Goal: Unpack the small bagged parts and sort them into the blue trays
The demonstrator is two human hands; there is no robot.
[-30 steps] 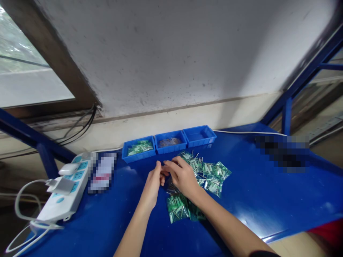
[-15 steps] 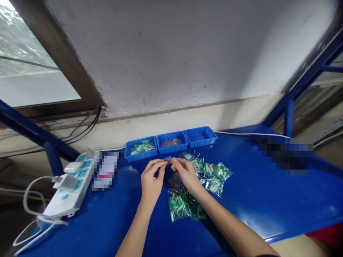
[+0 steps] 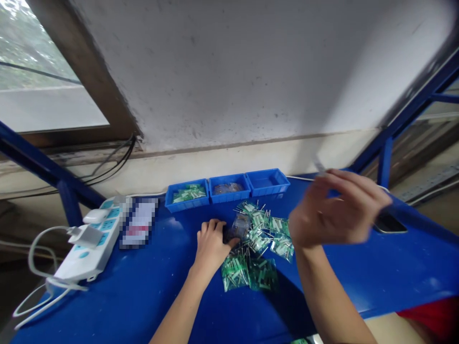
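My left hand (image 3: 212, 243) is low over the table, thumb and fingers apart, at the left edge of a clear bag of small brownish-grey parts (image 3: 240, 225). Whether its fingertips touch that bag I cannot tell. Raised at the right, my right hand (image 3: 339, 210) is blurred by motion, its fingers pinched on a small pale strip (image 3: 318, 164) that sticks up from the fingertips. Between the hands lies a heap of green-tinted clear bags (image 3: 260, 222) with pale parts and metal pins. Two more green bags (image 3: 234, 272) lie at the near side of the heap.
Behind the heap, three joined blue bins stand in a row: green bags in the left bin (image 3: 187, 206), brownish bags in the middle bin (image 3: 229, 196), nothing seen in the right bin (image 3: 267, 191). A white power strip (image 3: 86, 253) with cords and a blurred-out flat item (image 3: 139, 223) lie left; a phone (image 3: 391, 223) lies right.
My hands were together over the heap with a small clear piece between them. My right hand has swung up and right; my left has come down to the heap's left side.
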